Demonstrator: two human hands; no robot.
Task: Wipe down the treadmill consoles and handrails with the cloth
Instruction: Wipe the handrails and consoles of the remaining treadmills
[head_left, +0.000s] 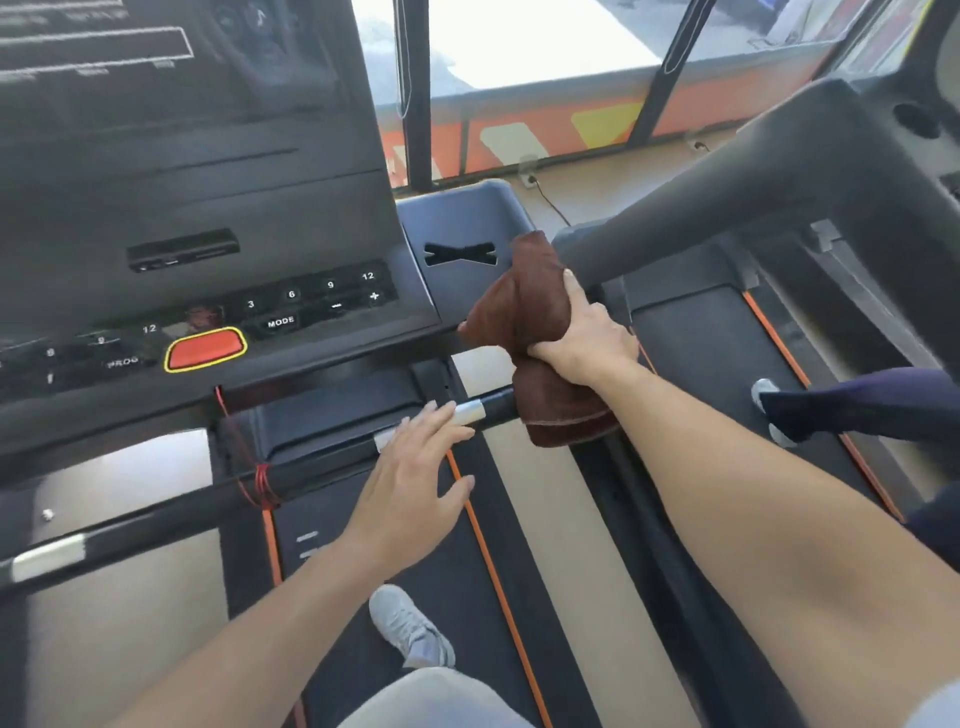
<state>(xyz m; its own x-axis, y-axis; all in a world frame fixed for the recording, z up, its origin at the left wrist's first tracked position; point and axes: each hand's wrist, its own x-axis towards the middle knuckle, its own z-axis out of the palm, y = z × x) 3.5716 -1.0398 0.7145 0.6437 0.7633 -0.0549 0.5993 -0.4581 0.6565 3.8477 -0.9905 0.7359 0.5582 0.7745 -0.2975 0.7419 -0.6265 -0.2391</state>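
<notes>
My right hand (584, 332) grips a bunched brown cloth (519, 312), wrapped around the right end of the black front handrail (498, 408) beside the console's grey side tray (462, 218). My left hand (410, 483) hovers open with fingers spread over the handrail, its fingertips near a silver sensor band (470, 413). The black console (208, 208) with its number keys and red stop button (208, 349) fills the upper left.
A red safety cord (260, 483) is wound round the handrail. A neighbouring treadmill's thick grey arm (727, 197) rises at right, with another person's leg and shoe (769, 400) on its belt. My own shoe (410, 623) stands on the belt below. Windows lie ahead.
</notes>
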